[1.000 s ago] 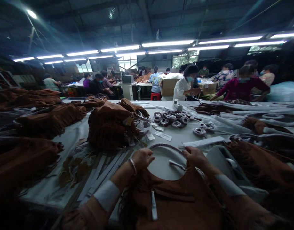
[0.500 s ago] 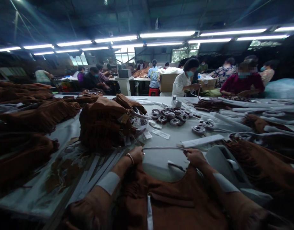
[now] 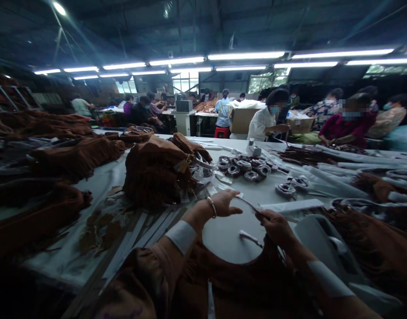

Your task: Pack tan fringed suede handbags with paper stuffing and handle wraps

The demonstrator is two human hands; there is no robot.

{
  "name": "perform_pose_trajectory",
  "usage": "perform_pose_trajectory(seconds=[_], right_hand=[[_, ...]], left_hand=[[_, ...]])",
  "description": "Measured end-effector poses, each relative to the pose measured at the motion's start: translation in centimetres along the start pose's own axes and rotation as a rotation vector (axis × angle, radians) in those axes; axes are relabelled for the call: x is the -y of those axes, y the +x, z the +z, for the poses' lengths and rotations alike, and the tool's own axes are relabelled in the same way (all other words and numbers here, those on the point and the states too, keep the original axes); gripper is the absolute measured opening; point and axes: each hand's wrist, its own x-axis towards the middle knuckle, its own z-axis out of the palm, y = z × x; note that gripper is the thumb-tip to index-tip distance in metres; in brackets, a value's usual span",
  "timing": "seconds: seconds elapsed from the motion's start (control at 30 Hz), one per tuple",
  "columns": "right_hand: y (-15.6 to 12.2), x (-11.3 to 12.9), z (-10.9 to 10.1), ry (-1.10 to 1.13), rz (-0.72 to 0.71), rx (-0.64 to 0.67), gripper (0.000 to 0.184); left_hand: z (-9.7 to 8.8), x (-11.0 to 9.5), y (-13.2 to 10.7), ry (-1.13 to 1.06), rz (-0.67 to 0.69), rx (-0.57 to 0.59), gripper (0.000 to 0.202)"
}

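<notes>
A brown, suede-like bag (image 3: 230,270) with a curved top opening lies directly in front of me. From its right side a thin strap (image 3: 248,203) arcs up over the opening. My right hand (image 3: 277,228) is closed around this strap. Beside the strap's far end, my left hand (image 3: 225,204) has its thumb and fingers spread apart. Whether its fingertips touch the strap I cannot tell. Inside the curve of the opening lies a short piece of strap with a white wrap (image 3: 251,238).
A stack of brown fringed bags (image 3: 153,168) stands ahead on the left. Several wrapped strap coils (image 3: 243,165) lie beyond my hands. A grey tape dispenser (image 3: 319,239) sits at my right. Co-workers, one in a white shirt (image 3: 261,122), work across the table.
My left hand has let go of the strap's left end and moved right, toward my right hand, its fingers opening. My right hand keeps its grip. The view has turned slightly left.
</notes>
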Motion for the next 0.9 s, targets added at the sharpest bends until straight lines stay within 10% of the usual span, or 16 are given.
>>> perform_pose_trajectory(seconds=[0.13, 0.37, 0.5, 0.77, 0.9], right_hand=[[-0.4, -0.9, -0.3, -0.095, -0.019, 0.037, 0.042], [0.6, 3.0, 2.0, -0.614, -0.302, -0.028, 0.058], [3.0, 5.6, 4.4, -0.680, -0.263, 0.111, 0.028], [4.7, -0.8, 6.0, -0.506, -0.162, 0.370, 0.017], [10.0, -4.5, 2.2, -0.475, 0.014, 0.086, 0.027]], left_hand=[[2.2, -1.2, 0.3, 0.102, -0.119, 0.061, 0.027], [2.6, -1.3, -0.3, 0.160, -0.115, 0.034, 0.021], [2.4, -1.1, -0.2, 0.162, -0.051, 0.022, 0.019], [6.8, 2.6, -1.2, 0.099, -0.133, 0.233, 0.025], [7.7, 3.9, -0.7, 0.062, -0.171, 0.205, 0.026]])
